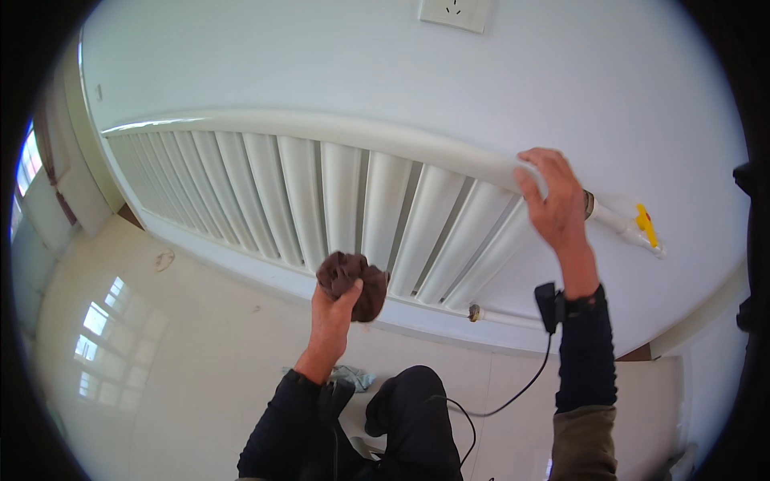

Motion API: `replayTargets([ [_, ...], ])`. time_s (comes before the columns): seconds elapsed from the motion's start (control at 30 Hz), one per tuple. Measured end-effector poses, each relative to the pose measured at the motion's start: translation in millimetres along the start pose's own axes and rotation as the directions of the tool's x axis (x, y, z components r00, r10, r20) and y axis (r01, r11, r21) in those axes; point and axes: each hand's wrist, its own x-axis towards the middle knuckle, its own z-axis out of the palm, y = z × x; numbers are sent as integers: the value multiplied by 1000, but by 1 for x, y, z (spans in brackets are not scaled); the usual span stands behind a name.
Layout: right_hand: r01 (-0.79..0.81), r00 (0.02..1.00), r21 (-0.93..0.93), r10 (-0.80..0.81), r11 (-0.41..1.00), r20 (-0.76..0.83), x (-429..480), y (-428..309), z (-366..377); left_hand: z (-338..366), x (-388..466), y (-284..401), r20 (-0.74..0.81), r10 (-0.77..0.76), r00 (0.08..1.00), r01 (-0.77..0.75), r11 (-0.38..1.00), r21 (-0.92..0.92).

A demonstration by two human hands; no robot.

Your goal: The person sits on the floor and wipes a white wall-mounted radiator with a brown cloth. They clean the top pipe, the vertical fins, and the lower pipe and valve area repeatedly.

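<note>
A white wall radiator (343,186) with many upright tubes spans the middle of the head view. My left hand (334,312) grips a bunched dark brown cloth (355,282) in front of the radiator's lower part, thumb on top. At the right end of the top rail, my right hand (553,198) has its fingers apart and bent over the rail; whether they touch it I cannot tell. Just past that hand, a metal fitting (589,204) joins the radiator to a white pipe with a yellow-handled valve (646,225). A lower pipe (511,318) leaves the bottom right corner.
A pale cloth (355,377) lies on the glossy tiled floor (210,337) near my knees. A black cable (529,385) hangs from a device at my right wrist. A wall socket (453,13) is above the radiator. A curtain (54,156) hangs at the far left.
</note>
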Motion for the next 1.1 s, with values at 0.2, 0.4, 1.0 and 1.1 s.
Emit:
replayTargets([
  [0.2, -137, 966, -165, 169, 977, 196, 6, 39, 12, 44, 65, 15, 56, 447, 893, -451, 890, 75],
  [0.4, -99, 986, -238, 127, 966, 109, 1, 39, 21, 60, 118, 0, 68, 648, 758, -566, 602, 563],
  [1.0, -61, 992, -313, 93, 948, 87, -2, 40, 27, -55, 126, -210, -229, 137, 964, 70, 697, 714],
  [1.1, -46, 994, -319, 73, 947, 75, -2, 41, 28, -67, 121, -239, -225, 169, 960, 89, 577, 812],
])
